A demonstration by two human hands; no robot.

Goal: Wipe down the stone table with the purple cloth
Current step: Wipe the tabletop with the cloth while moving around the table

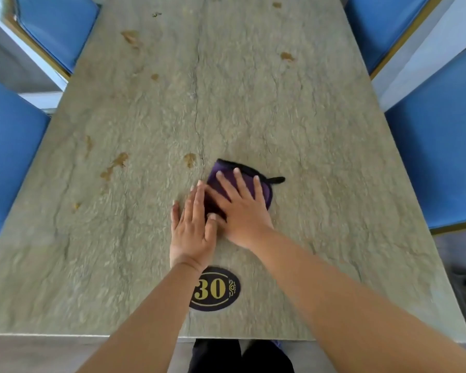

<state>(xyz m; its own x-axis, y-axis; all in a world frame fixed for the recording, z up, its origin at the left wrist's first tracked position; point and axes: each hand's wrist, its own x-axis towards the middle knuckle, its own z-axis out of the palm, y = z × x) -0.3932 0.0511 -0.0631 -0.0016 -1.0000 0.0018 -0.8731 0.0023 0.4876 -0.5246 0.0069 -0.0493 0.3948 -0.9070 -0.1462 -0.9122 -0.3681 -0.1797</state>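
Cloth, purple (261,188), folded small with a black edge and a black loop sticking out to the right; it lies on the stone table (293,117) a little right of the centre crack, on the near half. My right hand (242,211) lies flat on top of it, fingers straight and spread, pressing down, fingertips reaching almost to the far edge of the cloth. My left hand (193,232) lies flat on the bare stone just beside the cloth's left edge, fingers straight and close together; its thumb meets my right thumb at the cloth's near corner. Neither hand grips anything.

Table, grey-green rough stone, a thin dark crack running lengthwise down its middle. Brown stains (116,162) scattered over it: several on the left half, one (190,159) just left of the crack near the cloth, a few more toward the far end (287,56).

Plaque, oval, black with gold "30" (218,289), on the near edge of the table, partly under my left forearm.

Chairs, blue-cushioned with gold frames: two on the left (8,157), two on the right (441,162).
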